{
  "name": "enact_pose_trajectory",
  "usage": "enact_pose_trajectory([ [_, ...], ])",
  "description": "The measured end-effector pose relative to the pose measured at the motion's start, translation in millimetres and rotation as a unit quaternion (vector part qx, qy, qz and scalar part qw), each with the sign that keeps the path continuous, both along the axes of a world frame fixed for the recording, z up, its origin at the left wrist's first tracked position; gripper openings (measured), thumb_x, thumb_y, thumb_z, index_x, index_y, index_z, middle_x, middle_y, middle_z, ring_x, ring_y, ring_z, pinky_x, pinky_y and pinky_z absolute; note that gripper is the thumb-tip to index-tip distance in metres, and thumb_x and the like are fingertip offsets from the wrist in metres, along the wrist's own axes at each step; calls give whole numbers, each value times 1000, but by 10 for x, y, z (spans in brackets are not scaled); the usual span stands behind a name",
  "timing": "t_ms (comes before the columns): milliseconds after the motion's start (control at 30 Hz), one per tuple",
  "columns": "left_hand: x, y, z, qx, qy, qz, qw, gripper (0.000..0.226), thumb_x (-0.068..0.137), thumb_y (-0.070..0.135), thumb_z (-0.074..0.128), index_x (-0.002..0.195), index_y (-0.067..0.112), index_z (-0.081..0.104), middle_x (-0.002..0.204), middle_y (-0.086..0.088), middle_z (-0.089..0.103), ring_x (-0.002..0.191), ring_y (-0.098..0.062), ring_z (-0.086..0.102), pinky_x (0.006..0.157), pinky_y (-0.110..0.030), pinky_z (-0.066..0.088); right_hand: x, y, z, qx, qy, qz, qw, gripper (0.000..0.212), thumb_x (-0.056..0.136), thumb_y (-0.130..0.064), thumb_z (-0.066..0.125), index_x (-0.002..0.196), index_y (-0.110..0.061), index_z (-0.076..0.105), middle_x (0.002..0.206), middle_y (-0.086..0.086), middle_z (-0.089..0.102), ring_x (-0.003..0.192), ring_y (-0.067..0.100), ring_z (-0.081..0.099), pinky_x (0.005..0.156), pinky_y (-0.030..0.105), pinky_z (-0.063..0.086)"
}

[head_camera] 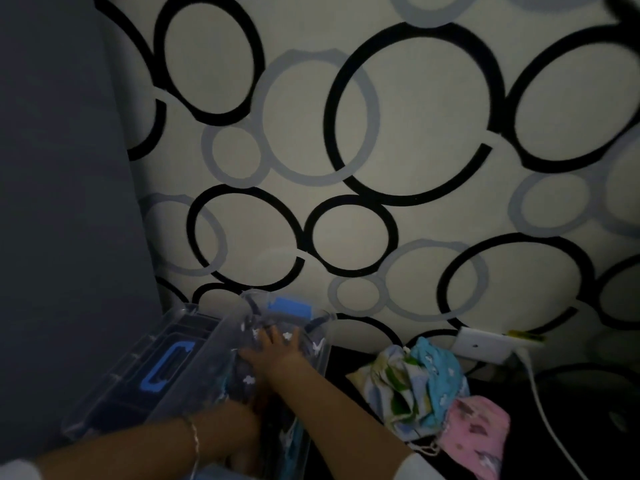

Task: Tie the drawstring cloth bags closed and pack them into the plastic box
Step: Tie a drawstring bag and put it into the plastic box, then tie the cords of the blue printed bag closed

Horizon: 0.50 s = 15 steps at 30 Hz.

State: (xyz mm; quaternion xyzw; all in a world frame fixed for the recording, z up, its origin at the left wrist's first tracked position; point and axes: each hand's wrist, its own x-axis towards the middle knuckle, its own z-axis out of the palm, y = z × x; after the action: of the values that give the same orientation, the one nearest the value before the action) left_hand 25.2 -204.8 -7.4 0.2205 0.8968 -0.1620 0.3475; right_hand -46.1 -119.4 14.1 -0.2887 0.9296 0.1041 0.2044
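Right hand point(277, 346) flat, fingers spread, pressing dark bag point(242, 372) into box point(323, 351). Left hand hidden in box, can't tell its state. Bags look soft, light; I'd grab at the neck.

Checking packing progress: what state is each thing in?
Plastic box: open, lid off.
Lid: lying left of box.
Dark bag: in box, under flat right hand.
Left hand: in box, fingers hidden.
Floral bag, blue bag, pink bag: heaped outside box, unpacked.
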Motion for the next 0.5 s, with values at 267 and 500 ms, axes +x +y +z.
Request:
enact_pose_trajectory([
  [267, -346, 342, 840, 274, 72, 122, 951, 31, 87, 47, 55, 77, 19, 54, 74, 1, 56, 68, -14, 55, 63, -19, 43, 446, 1812, 531, -568, 284, -275, 722, 38, 82, 8, 52, 115, -5, 65, 112, 2, 64, 105, 11, 57, 92, 13, 40],
  [500, -185, 1768, 710, 485, 74, 187, 851, 25, 91, 6, 48, 68, 2, 59, 83, -24, 64, 69, -17, 55, 61, -25, 37, 815, 2850, -23, -511, 203, -466, 693, 14, 85, 4, 56, 93, 1, 67, 89, 0, 63, 87, 16, 59, 66, 20, 45],
])
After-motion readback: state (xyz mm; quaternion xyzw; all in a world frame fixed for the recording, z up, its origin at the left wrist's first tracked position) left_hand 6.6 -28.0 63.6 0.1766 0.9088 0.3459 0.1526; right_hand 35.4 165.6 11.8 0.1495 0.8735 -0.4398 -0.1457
